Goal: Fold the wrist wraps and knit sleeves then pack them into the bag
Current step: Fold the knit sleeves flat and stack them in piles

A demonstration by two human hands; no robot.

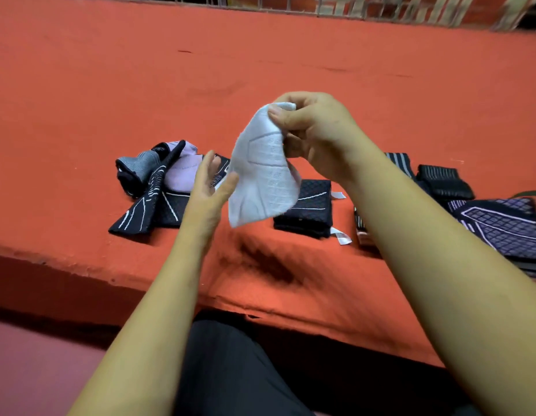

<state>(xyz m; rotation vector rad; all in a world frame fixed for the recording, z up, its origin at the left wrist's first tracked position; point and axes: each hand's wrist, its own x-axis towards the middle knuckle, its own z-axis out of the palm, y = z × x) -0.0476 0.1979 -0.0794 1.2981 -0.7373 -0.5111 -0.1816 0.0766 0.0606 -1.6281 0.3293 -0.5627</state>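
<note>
While the right grip [309, 133] pinches the sleeve [260, 181] by its top, the left grip [211, 187] is released just beside it; soft, light knit, probably best taken at its lower corner

The white sleeve [260, 172] at centre frame has a faint raised grid. The ledge [110, 85] is orange-red. Right of centre, a folded sleeve [309, 211] is black diamond mesh with thin white lines. At left are a lilac sleeve [182, 172] and a grey striped sleeve [140, 163]. At far right is a purple-and-black grid piece [501, 229].
</note>
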